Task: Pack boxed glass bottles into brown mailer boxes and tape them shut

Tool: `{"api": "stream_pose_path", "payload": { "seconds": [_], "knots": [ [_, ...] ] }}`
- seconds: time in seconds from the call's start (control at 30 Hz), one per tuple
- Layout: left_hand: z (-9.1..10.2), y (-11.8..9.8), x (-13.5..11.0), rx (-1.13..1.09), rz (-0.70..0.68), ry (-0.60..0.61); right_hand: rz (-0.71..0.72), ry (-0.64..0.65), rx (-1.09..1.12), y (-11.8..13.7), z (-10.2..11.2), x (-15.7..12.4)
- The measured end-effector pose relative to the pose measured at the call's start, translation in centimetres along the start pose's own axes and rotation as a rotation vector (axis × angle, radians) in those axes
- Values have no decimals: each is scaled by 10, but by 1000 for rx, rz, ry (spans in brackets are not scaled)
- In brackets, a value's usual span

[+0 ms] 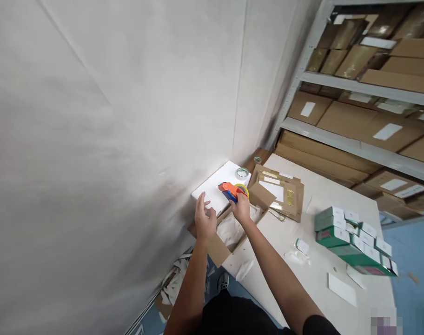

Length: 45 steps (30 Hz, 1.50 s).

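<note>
My right hand (241, 208) is closed round an orange and blue tape dispenser (228, 189) with a yellow-rimmed roll of tape on it. To its left, my left hand (204, 217) holds nothing, its fingers apart and partly curled. Both hands are over an open cardboard box (217, 249) that has white wrapping material (231, 230) inside. Beyond the hands lies a white foam slab (212, 186) against the wall, with a roll of tape (242, 172) on its far corner.
Flattened cardboard (291, 197) lies on the white table (285, 246). Farther right stand several green and white small boxes (354, 244). Shelves of cartons (358, 121) rise behind the table. A wall (145, 116) runs along the left, with paper scraps (175, 284) on the floor.
</note>
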State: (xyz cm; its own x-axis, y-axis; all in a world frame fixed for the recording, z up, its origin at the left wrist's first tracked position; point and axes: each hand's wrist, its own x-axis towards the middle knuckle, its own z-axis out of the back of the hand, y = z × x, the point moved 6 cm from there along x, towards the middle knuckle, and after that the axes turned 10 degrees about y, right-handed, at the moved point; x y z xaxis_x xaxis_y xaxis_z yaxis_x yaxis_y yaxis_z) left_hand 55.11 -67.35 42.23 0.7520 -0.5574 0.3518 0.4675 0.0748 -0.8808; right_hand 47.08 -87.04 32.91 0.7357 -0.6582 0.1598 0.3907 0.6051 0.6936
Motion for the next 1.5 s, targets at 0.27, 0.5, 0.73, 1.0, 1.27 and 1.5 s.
{"api": "stream_pose_path", "payload": {
  "seconds": [0.27,0.5,0.73,1.0,1.27,1.5],
  "knots": [
    [51,44,9,14,118,-103,121,156,-179,25,-85,54],
    [31,50,22,-25,113,-18,167,4,-143,29,-59,32],
    [-62,39,31,-89,59,289,111,-108,-123,-1,23,-7],
    [-203,0,3,-199,36,601,-172,-256,-187,-110,116,-124],
    [-325,-49,-69,-214,-18,923,-533,-423,-134,-208,177,-262],
    [-398,-56,-128,-62,-12,1048,-646,-478,-23,-296,224,-312]
  ]
}}
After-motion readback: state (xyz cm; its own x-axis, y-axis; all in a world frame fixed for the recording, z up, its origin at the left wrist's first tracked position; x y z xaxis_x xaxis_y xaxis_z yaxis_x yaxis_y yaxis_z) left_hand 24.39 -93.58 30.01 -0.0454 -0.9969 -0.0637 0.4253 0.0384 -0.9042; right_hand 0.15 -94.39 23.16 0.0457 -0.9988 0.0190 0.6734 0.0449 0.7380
